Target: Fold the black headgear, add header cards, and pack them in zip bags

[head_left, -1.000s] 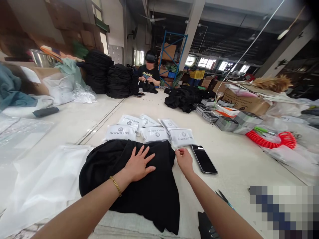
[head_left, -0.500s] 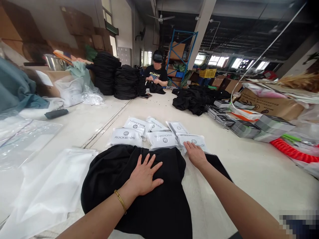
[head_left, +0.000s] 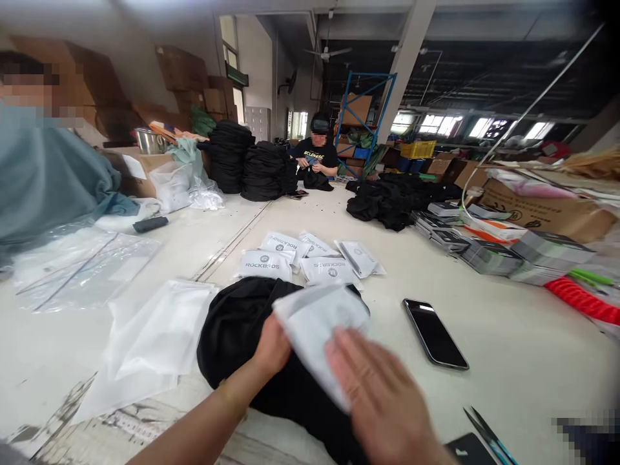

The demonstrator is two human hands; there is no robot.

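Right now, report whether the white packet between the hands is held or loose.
Held: the white packet has its left edge in the left hand, with the right hand, blurred, across its right side.

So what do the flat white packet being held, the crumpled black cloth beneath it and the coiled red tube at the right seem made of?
Flat white packet: perhaps thin plastic film or nonwoven; matte, cloudy, softly creased, though blurred.
Black cloth: soft textile; dull, limp folds, weave too fine to tell.
Coiled red tube: likely plastic; bright, even colour, regular coils.
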